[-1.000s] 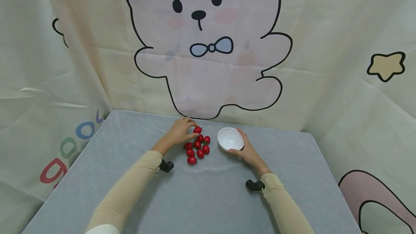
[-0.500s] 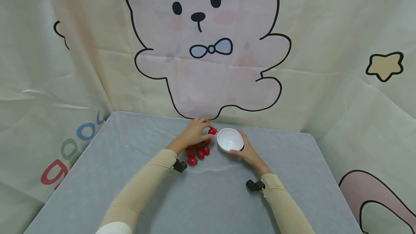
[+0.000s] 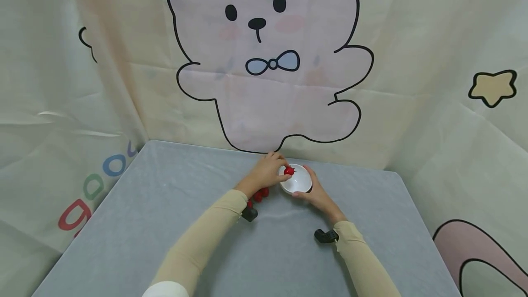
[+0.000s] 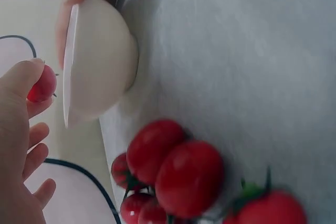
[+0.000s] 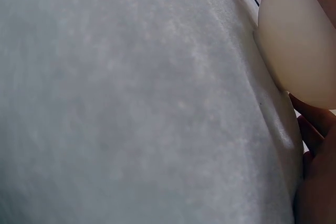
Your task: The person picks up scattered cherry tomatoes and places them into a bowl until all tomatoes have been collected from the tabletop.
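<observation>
Between the thumb and index finger of my left hand (image 3: 266, 172) is a red cherry tomato (image 3: 289, 171) with a small green stem. In the head view the tomato overlaps the inside of a small white bowl (image 3: 299, 184); the left wrist view has it beside the rim. My right hand (image 3: 321, 197) grips the bowl from the right, thumb at the near side and fingers round the far side. The bowl stands upright on the table. More cherry tomatoes (image 4: 190, 179) lie in a cluster left of the bowl, partly hidden by my left forearm in the head view.
A grey cloth covers the table (image 3: 288, 255). Right behind its far edge hangs a curtain (image 3: 272, 109) printed with a cartoon bear. Black cameras are strapped to both wrists, and the left wrist camera (image 3: 249, 214) sits close over the loose tomatoes.
My left hand has carried the pinched tomato from the back of the cluster rightward to over the bowl. My right hand keeps its hold on the bowl, while the head view has shifted slightly.
</observation>
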Available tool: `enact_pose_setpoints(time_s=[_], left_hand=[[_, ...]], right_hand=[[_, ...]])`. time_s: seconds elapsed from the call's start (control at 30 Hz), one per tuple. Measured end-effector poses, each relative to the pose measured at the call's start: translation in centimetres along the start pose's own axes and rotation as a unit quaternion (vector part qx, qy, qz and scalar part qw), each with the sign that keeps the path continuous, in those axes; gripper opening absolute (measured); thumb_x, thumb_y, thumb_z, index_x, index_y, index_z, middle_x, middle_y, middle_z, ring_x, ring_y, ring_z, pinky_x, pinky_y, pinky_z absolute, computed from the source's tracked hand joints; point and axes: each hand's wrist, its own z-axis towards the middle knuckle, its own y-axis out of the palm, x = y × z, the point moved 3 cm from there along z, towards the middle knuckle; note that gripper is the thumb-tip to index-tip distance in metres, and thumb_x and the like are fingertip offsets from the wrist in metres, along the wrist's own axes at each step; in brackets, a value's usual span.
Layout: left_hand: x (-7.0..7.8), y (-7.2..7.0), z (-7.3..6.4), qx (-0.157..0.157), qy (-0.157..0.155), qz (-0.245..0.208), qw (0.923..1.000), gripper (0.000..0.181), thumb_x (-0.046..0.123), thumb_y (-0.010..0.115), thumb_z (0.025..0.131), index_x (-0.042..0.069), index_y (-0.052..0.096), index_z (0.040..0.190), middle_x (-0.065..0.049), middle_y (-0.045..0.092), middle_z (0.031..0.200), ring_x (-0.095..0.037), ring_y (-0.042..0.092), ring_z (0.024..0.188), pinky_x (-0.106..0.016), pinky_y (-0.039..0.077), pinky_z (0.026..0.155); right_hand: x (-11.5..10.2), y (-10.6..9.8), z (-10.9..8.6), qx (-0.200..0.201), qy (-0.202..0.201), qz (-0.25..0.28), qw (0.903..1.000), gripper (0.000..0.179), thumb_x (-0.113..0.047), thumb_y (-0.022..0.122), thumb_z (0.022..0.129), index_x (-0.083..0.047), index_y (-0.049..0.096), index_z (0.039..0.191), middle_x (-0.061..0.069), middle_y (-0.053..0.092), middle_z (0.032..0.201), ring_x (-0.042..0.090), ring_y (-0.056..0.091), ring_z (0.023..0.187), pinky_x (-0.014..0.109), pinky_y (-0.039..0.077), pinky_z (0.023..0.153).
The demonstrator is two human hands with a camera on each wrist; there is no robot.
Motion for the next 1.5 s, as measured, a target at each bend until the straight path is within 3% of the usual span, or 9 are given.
enact_pose_setpoints(time_s=[0.23, 0.53, 0.87, 1.13, 1.5], left_hand=[[1.5, 0.5, 0.7, 0.025, 0.001, 0.023, 0.9994, 0.037, 0.051, 0.064, 0.092, 0.024, 0.07, 0.116, -0.001, 0.058, 0.131, -0.021, 0.049, 0.124, -0.045, 0.042, 0.108], [2.2, 1.3, 1.2, 0.026, -0.033, 0.035, 0.9985, 0.038, 0.054, 0.063, 0.091, 0.024, 0.07, 0.114, -0.001, 0.053, 0.137, -0.023, 0.046, 0.13, -0.046, 0.039, 0.111], [2.7, 2.9, 0.8, 0.016, -0.037, 0.03, 0.9987, 0.036, 0.056, 0.065, 0.089, 0.028, 0.07, 0.111, 0.0, 0.051, 0.14, -0.023, 0.043, 0.131, -0.047, 0.035, 0.112], [3.3, 3.3, 0.2, 0.002, -0.024, 0.022, 0.9995, 0.034, 0.056, 0.062, 0.091, 0.029, 0.07, 0.11, -0.001, 0.049, 0.145, -0.023, 0.04, 0.135, -0.05, 0.031, 0.115], [2.6, 2.7, -0.3, 0.032, -0.024, -0.01, 0.9991, 0.028, 0.05, 0.062, 0.093, 0.028, 0.069, 0.109, 0.0, 0.051, 0.142, -0.024, 0.043, 0.131, -0.051, 0.031, 0.114]], right_hand=[[0.7, -0.2, 0.1, -0.002, -0.01, 0.014, 0.9998, 0.108, -0.021, 0.081, 0.081, -0.014, 0.007, 0.159, 0.02, 0.016, 0.164, 0.043, 0.024, 0.147, 0.06, 0.023, 0.116], [3.6, -0.2, 1.0, 0.022, -0.011, -0.008, 0.9997, 0.107, -0.029, 0.081, 0.081, -0.024, 0.007, 0.159, 0.015, 0.02, 0.163, 0.036, 0.031, 0.144, 0.052, 0.029, 0.112], [3.3, 0.2, 1.4, 0.01, -0.021, 0.001, 0.9997, 0.107, -0.028, 0.081, 0.082, -0.023, 0.006, 0.159, 0.012, 0.023, 0.162, 0.034, 0.032, 0.144, 0.057, 0.028, 0.116], [1.1, -0.1, 0.5, -0.001, -0.017, 0.027, 0.9995, 0.111, -0.019, 0.083, 0.08, -0.012, 0.006, 0.159, 0.021, 0.018, 0.162, 0.04, 0.03, 0.144, 0.053, 0.033, 0.111], [3.2, 0.2, 1.0, 0.023, -0.024, -0.002, 0.9995, 0.105, -0.027, 0.081, 0.082, -0.021, 0.009, 0.159, 0.013, 0.024, 0.161, 0.034, 0.037, 0.139, 0.042, 0.037, 0.105]])
